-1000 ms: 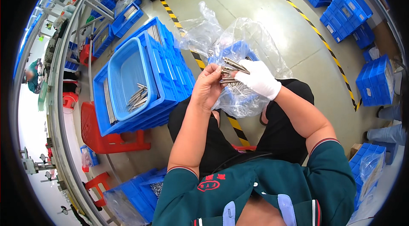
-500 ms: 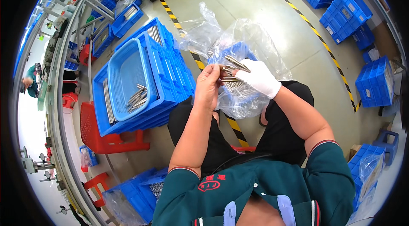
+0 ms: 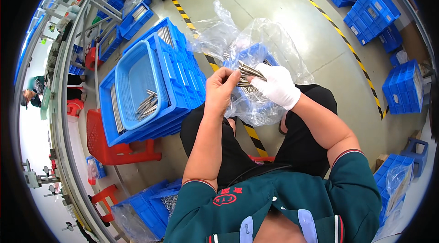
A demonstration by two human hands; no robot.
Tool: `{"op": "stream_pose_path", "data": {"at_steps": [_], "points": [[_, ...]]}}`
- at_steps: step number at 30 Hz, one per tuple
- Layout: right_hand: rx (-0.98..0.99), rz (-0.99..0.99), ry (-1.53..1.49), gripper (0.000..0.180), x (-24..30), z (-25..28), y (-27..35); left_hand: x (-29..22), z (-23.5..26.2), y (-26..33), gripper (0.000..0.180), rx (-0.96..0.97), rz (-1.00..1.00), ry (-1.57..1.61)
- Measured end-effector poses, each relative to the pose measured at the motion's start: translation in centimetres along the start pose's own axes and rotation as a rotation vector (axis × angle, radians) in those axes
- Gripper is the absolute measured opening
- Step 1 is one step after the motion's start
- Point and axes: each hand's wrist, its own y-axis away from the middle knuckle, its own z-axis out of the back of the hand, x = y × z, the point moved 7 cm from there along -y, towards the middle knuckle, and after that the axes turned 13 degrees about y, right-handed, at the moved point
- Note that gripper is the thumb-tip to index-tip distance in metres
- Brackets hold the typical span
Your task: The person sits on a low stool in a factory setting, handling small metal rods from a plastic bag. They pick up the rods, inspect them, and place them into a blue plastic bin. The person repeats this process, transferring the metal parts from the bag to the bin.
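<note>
My right hand [image 3: 277,88], in a white glove, is closed round a bundle of slim metal rods [image 3: 251,70] that point up and to the left. Close to the ends of these rods is my bare left hand [image 3: 219,91], thumb and fingers pressed together. What the left fingers pinch, if anything, is hidden. Below both hands, between my knees, a blue crate [image 3: 250,53] lined with a clear plastic bag [image 3: 292,55] holds more metal rods [image 3: 256,95].
At my left a light blue basket [image 3: 137,71] with several metal rods rests on stacked blue crates [image 3: 185,78] above a red stool [image 3: 103,135]. More blue crates [image 3: 402,88] stand at the right. A person [image 3: 33,92] is at the far left bench.
My left hand has shifted slightly left and down, its fingertips coming away from the rods. The right hand has turned a little, still gripping the bundle.
</note>
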Motion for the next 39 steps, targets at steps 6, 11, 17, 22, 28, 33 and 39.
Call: {"op": "stream_pose_path", "data": {"at_steps": [6,11,17,22,28,33,39], "points": [[0.098,-0.054,-0.179,0.025,-1.2,-0.6,-0.1,-0.5,-0.9,0.2,0.015,0.067,0.086,0.11],[0.078,-0.027,-0.072,0.022,-0.7,-0.7,0.0,0.5,-0.2,0.1,0.017,0.09,0.104,0.109],[0.116,-0.067,-0.147,0.03,-0.9,-0.6,-0.3,1.0,0.2,-0.2,0.018,0.066,0.11,0.094],[0.154,-0.068,-0.141,0.032,-1.2,-0.9,-0.4,0.3,-0.4,-0.1,0.018,0.065,0.067,0.047],[0.171,-0.058,-0.105,0.034,-1.4,-1.1,-0.6,0.1,0.1,-0.1,0.016,0.017,0.012,-0.037],[0.142,-0.033,0.013,0.035,-0.7,-0.5,-0.7,0.2,0.4,0.0,0.016,-0.014,-0.012,-0.082],[0.168,-0.102,-0.092,0.036,-1.6,-1.0,-0.8,-0.1,-0.4,0.1,0.018,0.013,-0.07,-0.185]]}}
